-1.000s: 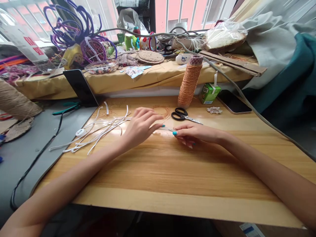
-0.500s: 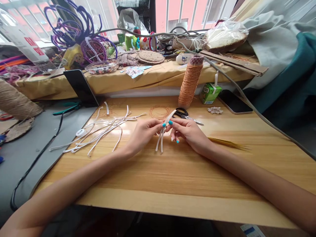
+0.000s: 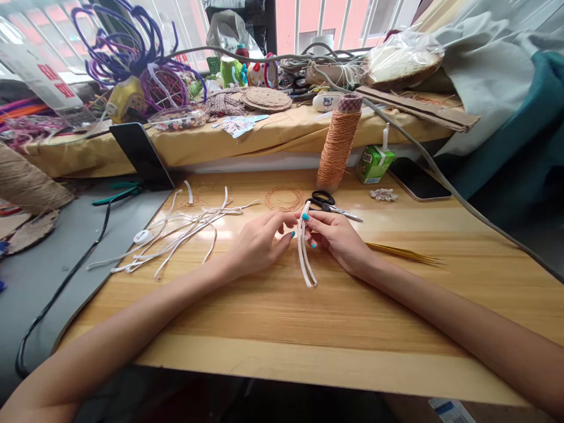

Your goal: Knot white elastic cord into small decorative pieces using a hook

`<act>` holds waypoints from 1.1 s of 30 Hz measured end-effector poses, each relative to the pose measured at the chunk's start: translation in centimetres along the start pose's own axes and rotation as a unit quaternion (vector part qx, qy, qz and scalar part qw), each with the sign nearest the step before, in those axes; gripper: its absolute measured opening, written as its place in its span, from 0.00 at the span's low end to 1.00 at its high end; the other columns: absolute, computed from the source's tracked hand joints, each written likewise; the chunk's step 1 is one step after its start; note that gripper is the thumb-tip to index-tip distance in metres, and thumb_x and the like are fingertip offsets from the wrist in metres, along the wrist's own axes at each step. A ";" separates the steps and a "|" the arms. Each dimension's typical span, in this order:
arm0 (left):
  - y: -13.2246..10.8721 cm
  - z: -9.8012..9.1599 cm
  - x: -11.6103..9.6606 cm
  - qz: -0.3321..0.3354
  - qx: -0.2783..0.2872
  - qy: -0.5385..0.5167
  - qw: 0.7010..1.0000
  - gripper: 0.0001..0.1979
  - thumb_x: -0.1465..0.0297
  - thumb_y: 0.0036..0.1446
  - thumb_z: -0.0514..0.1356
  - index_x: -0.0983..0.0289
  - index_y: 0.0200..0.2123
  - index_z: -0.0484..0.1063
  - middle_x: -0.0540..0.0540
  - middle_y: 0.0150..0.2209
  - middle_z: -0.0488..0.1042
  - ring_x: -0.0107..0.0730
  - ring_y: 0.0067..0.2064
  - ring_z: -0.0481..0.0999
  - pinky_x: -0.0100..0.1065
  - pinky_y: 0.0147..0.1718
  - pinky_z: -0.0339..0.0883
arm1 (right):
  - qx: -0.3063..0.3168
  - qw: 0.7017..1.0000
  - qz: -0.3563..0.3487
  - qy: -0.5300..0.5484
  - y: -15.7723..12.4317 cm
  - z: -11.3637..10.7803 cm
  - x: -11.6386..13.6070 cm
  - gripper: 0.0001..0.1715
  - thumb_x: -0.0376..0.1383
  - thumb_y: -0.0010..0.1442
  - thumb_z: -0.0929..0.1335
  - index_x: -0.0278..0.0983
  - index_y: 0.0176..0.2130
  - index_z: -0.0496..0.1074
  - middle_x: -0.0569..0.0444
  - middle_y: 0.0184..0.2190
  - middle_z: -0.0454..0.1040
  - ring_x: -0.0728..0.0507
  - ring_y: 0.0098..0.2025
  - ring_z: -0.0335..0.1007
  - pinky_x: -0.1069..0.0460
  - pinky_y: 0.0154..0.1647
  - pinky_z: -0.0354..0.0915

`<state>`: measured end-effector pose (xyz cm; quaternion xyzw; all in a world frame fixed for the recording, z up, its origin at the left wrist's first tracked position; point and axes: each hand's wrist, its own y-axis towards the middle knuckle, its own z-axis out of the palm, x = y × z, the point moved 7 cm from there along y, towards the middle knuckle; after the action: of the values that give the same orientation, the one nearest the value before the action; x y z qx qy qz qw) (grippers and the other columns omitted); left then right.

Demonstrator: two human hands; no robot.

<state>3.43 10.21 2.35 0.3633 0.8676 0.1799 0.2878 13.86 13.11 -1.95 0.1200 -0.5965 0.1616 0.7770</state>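
Note:
Between thumb and fingers, my right hand (image 3: 333, 235) pinches short white cords (image 3: 304, 252), whose two lower ends hang over the table. My left hand (image 3: 268, 236) is just to their left, its thumb apart from its fingers; the forefinger tip reaches the cords near the pinch, and whether it touches them I cannot tell. Several longer white cords (image 3: 185, 235) lie loosely heaped to the left. Beyond my hands are a coil of thin copper-coloured wire (image 3: 284, 200) and black-handled scissors (image 3: 335, 207). Golden tweezers (image 3: 403, 252) lie by my right wrist.
A tall spool of orange twine (image 3: 338, 144) stands at the back, beside a green drink carton (image 3: 375, 164), a phone (image 3: 420, 178) and a small pale pile (image 3: 383, 194). A dark tablet (image 3: 141, 157) leans at the left. A grey cable (image 3: 480, 220) crosses the right side.
My left thumb has come off the cords and spread away from its fingers. The cords, held by my right hand, have swung so their lower ends hang further right.

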 end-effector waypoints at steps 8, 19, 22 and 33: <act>-0.9 0.8 -2.0 0.203 0.036 0.225 0.952 0.10 0.72 0.58 0.49 0.63 0.42 0.65 0.56 0.40 0.73 0.32 0.39 0.72 0.32 0.37 0.63 | 0.003 1.000 -0.007 -0.006 0.1 0.0 -0.1 0.15 0.40 0.49 0.68 0.34 0.37 0.74 0.58 0.21 0.66 0.54 0.24 0.58 0.56 0.26 0.57; -1.5 0.4 -2.1 0.211 0.022 0.218 0.953 0.14 0.74 0.57 0.51 0.59 0.47 0.64 0.56 0.42 0.72 0.34 0.41 0.71 0.34 0.38 0.62 | 0.009 1.000 0.008 -0.017 -0.1 0.4 0.2 0.15 0.39 0.50 0.68 0.36 0.38 0.74 0.56 0.26 0.74 0.50 0.31 0.68 0.52 0.38 0.63; -1.6 0.0 -1.9 0.199 -0.010 0.205 0.958 0.15 0.75 0.56 0.52 0.58 0.48 0.64 0.56 0.43 0.72 0.34 0.42 0.71 0.35 0.41 0.62 | 0.011 1.000 0.024 0.004 -0.1 0.5 0.1 0.15 0.39 0.49 0.69 0.36 0.38 0.74 0.56 0.26 0.75 0.50 0.29 0.69 0.53 0.35 0.65; -1.1 -1.7 -3.6 0.208 -0.126 0.148 0.959 0.04 0.77 0.53 0.54 0.67 0.34 0.66 0.52 0.25 0.75 0.26 0.23 0.69 0.28 0.23 0.61 | 0.016 0.999 0.028 0.028 -0.2 0.5 -0.2 0.13 0.40 0.45 0.72 0.35 0.31 0.75 0.56 0.23 0.75 0.51 0.25 0.72 0.55 0.31 0.68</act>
<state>3.80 6.66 4.41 0.4661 0.7760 0.3955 0.1554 13.50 12.72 -1.99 0.1112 -0.5750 0.1966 0.7863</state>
